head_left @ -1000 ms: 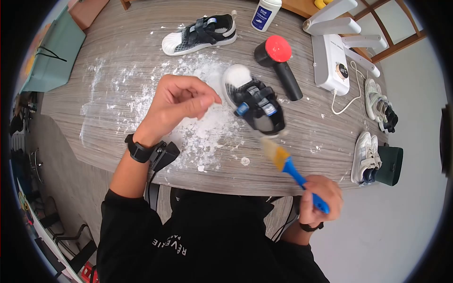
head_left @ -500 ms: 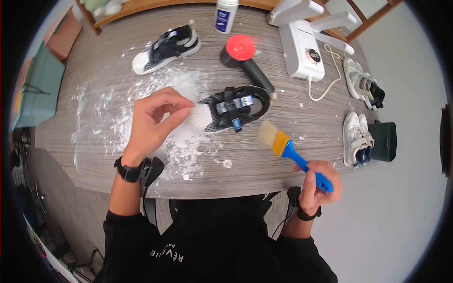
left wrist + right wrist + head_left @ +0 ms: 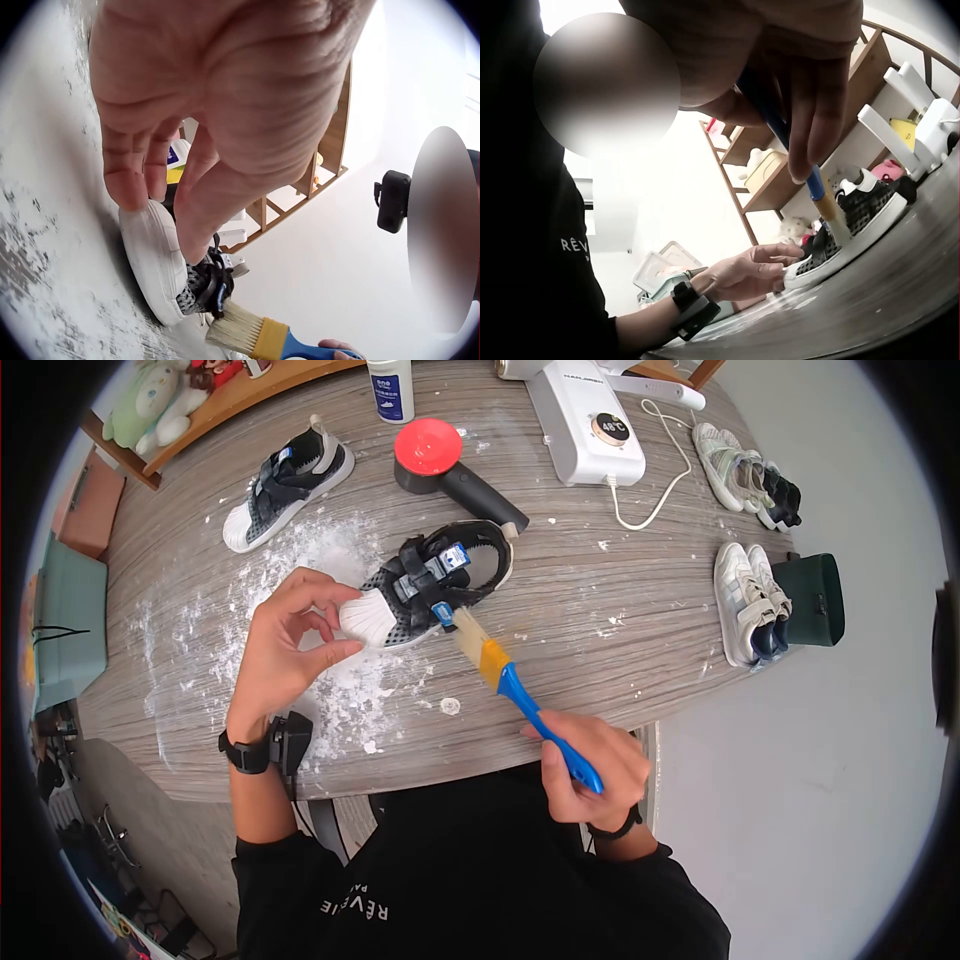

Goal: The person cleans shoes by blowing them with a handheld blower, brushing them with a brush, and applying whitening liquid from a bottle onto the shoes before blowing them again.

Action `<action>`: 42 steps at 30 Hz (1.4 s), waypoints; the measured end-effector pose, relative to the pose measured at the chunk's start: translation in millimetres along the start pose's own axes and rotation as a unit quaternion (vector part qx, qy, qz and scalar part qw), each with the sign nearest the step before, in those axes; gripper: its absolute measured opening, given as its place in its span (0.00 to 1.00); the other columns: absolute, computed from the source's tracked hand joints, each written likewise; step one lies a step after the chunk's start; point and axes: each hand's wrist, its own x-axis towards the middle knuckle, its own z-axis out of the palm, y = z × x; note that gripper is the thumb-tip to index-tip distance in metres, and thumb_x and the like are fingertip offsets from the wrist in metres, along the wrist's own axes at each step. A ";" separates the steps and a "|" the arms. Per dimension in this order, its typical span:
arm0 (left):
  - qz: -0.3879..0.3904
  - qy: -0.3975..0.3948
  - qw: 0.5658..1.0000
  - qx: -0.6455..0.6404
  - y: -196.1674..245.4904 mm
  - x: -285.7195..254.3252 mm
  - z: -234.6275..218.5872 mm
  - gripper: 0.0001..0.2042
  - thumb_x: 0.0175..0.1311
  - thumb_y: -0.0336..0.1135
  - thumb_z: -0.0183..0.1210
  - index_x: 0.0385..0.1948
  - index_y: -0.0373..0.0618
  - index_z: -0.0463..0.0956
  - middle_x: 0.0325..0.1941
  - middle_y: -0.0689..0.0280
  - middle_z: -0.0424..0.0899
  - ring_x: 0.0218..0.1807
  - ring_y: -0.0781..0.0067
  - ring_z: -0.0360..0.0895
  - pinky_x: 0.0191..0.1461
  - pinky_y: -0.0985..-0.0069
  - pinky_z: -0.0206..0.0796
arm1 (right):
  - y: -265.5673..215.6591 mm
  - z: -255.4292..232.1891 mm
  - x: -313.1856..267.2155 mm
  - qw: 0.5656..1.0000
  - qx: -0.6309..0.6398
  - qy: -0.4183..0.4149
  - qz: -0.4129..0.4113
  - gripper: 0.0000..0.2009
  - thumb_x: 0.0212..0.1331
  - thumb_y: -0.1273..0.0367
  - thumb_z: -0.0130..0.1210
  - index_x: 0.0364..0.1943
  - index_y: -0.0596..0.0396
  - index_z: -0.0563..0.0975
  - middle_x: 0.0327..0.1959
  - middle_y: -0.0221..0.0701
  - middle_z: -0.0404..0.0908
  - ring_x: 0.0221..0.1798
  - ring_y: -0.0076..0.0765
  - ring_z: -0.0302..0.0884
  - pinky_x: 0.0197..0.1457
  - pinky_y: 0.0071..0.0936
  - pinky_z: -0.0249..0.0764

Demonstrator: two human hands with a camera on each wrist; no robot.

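Note:
A black-and-white sneaker (image 3: 432, 582) with a ribbed white toe and dark straps stands on the powder-dusted table, toe to the left. My left hand (image 3: 287, 645) grips its toe cap; in the left wrist view the thumb (image 3: 196, 240) lies on one side and fingers on the other. My right hand (image 3: 597, 765) holds a flat paintbrush (image 3: 513, 693) by its blue handle. The brush's pale bristles (image 3: 236, 328) meet the sneaker's side by the strap ends, as the right wrist view also shows.
The matching sneaker (image 3: 287, 482) stands at the back left. Behind are a white bottle (image 3: 391, 390), a black handheld device with a red top (image 3: 428, 448) and a white appliance (image 3: 585, 430) with a cable. More shoes (image 3: 745, 600) and a dark green box (image 3: 812, 600) line the right edge.
The sneaker was blurred and turned toe-away; it now lies toe-left with my left hand at its toe. My right hand has brought the brush leftward from beside the shoe onto its side.

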 end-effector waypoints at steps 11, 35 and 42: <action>-0.027 -0.006 1.000 0.014 2.0 -0.2 0.5 0.24 0.46 0.12 0.70 0.48 0.40 0.84 0.48 0.67 0.74 0.42 0.79 0.74 0.45 0.79 0.72 | 3.9 13.8 3.7 0.998 -0.050 0.040 -0.015 0.17 0.50 0.83 0.63 0.47 0.69 0.83 0.37 0.48 0.87 0.33 0.41 0.89 0.38 0.29 0.84; -0.023 -0.012 1.000 0.008 2.0 -2.5 1.7 0.23 0.48 0.12 0.71 0.48 0.41 0.85 0.46 0.68 0.75 0.39 0.80 0.74 0.43 0.80 0.73 | 0.6 7.9 17.5 0.987 -0.130 0.057 -0.078 0.18 0.48 0.82 0.61 0.47 0.67 0.83 0.36 0.44 0.87 0.34 0.43 0.88 0.36 0.31 0.84; -0.014 -0.014 1.000 0.017 -0.4 -2.1 1.5 0.23 0.48 0.13 0.71 0.49 0.41 0.84 0.46 0.68 0.75 0.39 0.79 0.74 0.43 0.80 0.73 | -13.6 20.5 12.5 0.984 -0.101 -0.056 -0.132 0.19 0.44 0.83 0.63 0.46 0.67 0.83 0.38 0.43 0.87 0.31 0.43 0.87 0.35 0.33 0.85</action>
